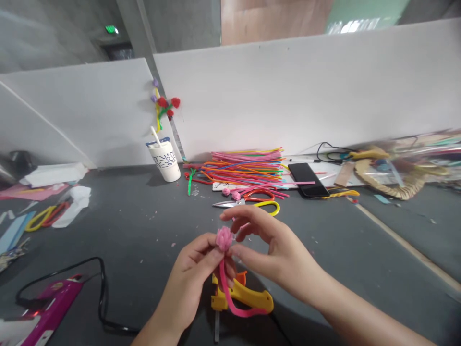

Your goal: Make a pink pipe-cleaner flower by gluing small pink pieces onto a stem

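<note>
My left hand (194, 274) pinches a pink pipe-cleaner flower (224, 239) between thumb and fingers, just under its round curled head. From the head a loose pink tail hangs down and bends to the right. Close by on the right, my right hand (273, 245) has its fingers curved and apart; its thumb and fingertips are near the flower head, and I see nothing in them. Below the hands lies a yellow glue gun (248, 295), partly covered by the pink tail. Beyond the fingers are scissors (252, 202) with red and yellow handles, and two small pink balls (231, 193).
A pile of coloured pipe cleaners (245, 166) lies at the back, beside a black phone (308, 180). A white cup (163, 161) with a straw stands left of it. A magenta tool (54, 307) with a black cable occupies the front left. White partitions (306, 96) border the table.
</note>
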Tool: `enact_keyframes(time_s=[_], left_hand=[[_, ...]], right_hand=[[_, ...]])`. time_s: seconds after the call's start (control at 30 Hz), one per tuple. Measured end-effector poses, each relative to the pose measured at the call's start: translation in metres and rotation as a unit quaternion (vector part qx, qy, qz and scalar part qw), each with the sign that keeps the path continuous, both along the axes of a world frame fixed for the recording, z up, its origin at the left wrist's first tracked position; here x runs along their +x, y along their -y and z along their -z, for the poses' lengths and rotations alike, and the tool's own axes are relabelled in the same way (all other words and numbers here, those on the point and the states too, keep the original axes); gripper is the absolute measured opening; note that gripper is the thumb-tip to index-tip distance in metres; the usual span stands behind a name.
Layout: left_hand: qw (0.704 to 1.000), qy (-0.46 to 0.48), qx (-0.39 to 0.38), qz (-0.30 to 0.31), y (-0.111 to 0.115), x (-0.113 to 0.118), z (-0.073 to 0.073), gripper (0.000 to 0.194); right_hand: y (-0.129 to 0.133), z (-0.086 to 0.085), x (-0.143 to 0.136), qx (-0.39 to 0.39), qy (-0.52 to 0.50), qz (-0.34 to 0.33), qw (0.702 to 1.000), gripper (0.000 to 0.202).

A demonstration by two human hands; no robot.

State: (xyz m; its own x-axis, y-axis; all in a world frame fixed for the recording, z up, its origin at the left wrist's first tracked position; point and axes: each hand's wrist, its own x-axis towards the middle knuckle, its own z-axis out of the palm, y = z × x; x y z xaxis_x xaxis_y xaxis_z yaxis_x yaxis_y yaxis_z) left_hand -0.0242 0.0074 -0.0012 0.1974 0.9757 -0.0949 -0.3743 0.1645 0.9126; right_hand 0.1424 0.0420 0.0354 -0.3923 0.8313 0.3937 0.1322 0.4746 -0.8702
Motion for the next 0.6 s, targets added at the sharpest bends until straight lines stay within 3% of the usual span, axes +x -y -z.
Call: enact_keyframes(time_s=[0.1, 0.27, 0.37, 0.47, 0.6], left_hand=[[0.998, -0.039, 0.049, 0.001, 0.0016, -0.0012, 0.0021, 0.011], [0.980, -0.140, 0.142, -0.014, 0.0058, 0.0000, -0.0008, 0.015], [0.948, -0.218, 0.227, -0.053, 0.0085, 0.0020, -0.0012, 0.017], [0.909, -0.272, 0.301, -0.097, 0.0101, 0.0032, 0.0032, 0.032], [0.867, -0.342, 0.336, -0.137, 0.0099, 0.0024, 0.0050, 0.029]], right_hand=[[0.0026, -0.0029, 0.0015, 0.036, 0.012, -0.021, 0.999, 0.036], [0.0063, -0.0041, -0.0005, 0.096, 0.028, -0.003, 0.995, 0.028], [0.0061, -0.0049, -0.0006, 0.131, 0.035, -0.011, 0.991, 0.023], [0.0064, -0.0051, 0.0007, 0.171, 0.046, -0.020, 0.984, 0.017], [0.0098, -0.0042, 0.0021, 0.199, 0.062, -0.023, 0.978, 0.015]])
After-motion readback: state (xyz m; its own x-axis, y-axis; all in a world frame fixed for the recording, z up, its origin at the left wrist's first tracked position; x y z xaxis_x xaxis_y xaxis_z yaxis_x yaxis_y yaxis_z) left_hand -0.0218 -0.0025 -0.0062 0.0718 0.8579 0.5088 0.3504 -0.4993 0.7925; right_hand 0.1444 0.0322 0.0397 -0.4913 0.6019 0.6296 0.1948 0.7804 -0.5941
